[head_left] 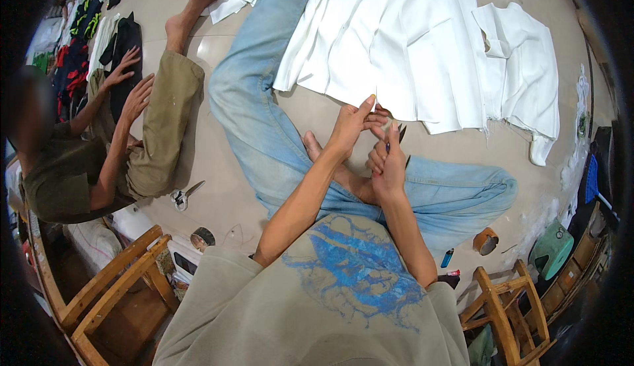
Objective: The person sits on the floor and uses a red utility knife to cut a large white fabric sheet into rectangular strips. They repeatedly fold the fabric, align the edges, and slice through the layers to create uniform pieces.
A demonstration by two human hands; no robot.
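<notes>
I sit on a tiled floor with my legs in blue jeans (264, 102) stretched and crossed. My left hand (351, 123) is raised in front of me, fingers pinched together with the forefinger up, at the near edge of a row of white fabric pieces (409, 42). My right hand (388, 158) is just below and right of it, closed round a small dark-handled cutting tool (401, 133) whose tip points up toward the left fingers. Whether the left fingers pinch a thread or cloth edge is too small to tell.
A person in olive clothes (158, 121) sits at the left, hands on dark fabric (125, 49). Scissors (183, 196) lie on the floor beside them. Wooden chairs (112, 287) (502, 306) stand near me. A tape roll (485, 240), a blue lighter (447, 257) and a green stool (551, 250) sit right.
</notes>
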